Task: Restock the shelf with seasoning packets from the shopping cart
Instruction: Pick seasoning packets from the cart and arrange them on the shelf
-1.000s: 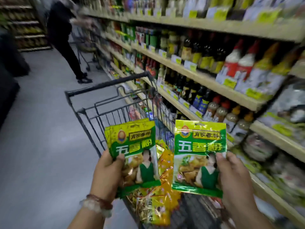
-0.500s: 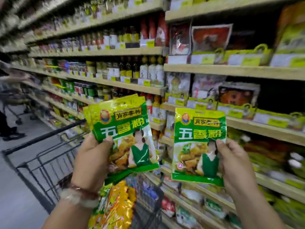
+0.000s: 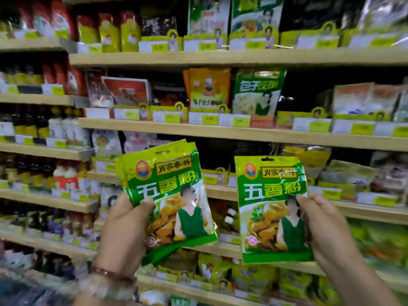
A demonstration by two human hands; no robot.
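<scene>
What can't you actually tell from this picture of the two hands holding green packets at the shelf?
- Head view: how many packets the left hand grips; the stack of green packets overlaps, only edges peek out.
- Price tags: print too blurred to read.
- The right hand covers the right edge of its single green packet.
- The shopping cart: cut off below the frame.
- Where matching packets belong on the shelf: not discernible.

Dark glass sauce bottles with yellow labels (image 3: 26, 127) fill the left of the frame. An orange foil pouch (image 3: 208, 88) stands at upper centre, touching a green-and-white dumpling-mix pouch (image 3: 258, 91) on its right.
</scene>
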